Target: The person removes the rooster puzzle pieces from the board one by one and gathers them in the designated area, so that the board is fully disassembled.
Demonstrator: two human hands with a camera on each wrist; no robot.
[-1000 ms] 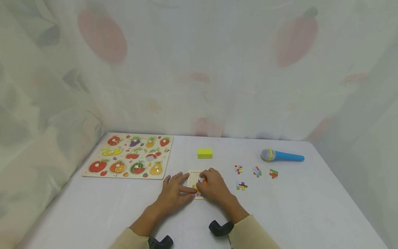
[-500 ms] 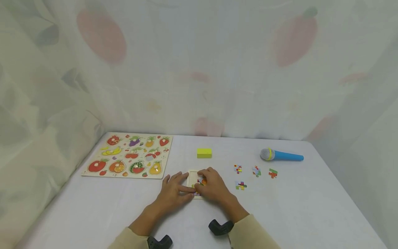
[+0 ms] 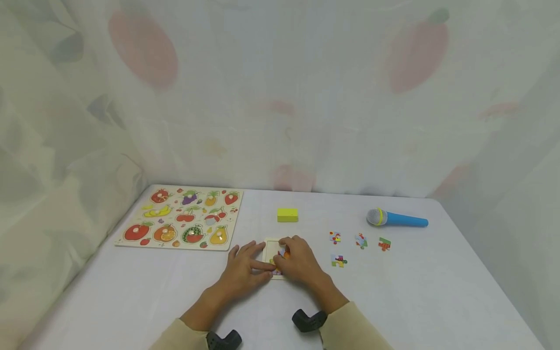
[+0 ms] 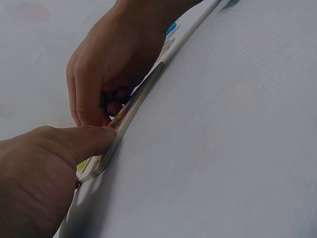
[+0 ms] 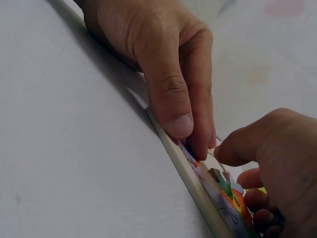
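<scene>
A small wooden puzzle tray (image 3: 269,248) lies at the front middle of the white table, its lower part filled with colourful jigsaw pieces (image 5: 233,203). My left hand (image 3: 245,272) lies at its left side with fingers spread, thumb and index finger pressing the near left corner of the tray. My right hand (image 3: 302,262) is over the tray's right side, fingers curled. In the right wrist view its thumb and fingertips are at a jigsaw piece (image 5: 221,179) that stands slightly tilted among the others. The right hand hides much of the picture in the head view.
Several loose jigsaw pieces (image 3: 339,261) lie to the right of the tray. Behind them is a blue toy microphone (image 3: 402,219). A yellow block (image 3: 287,215) stands beyond the tray, and a fruit peg puzzle board (image 3: 179,218) lies at the back left. Curtains enclose the table.
Both hands keep nearly the same place over the tray. The right fingertips have shifted slightly left on the pieces. The loose pieces stay where they were.
</scene>
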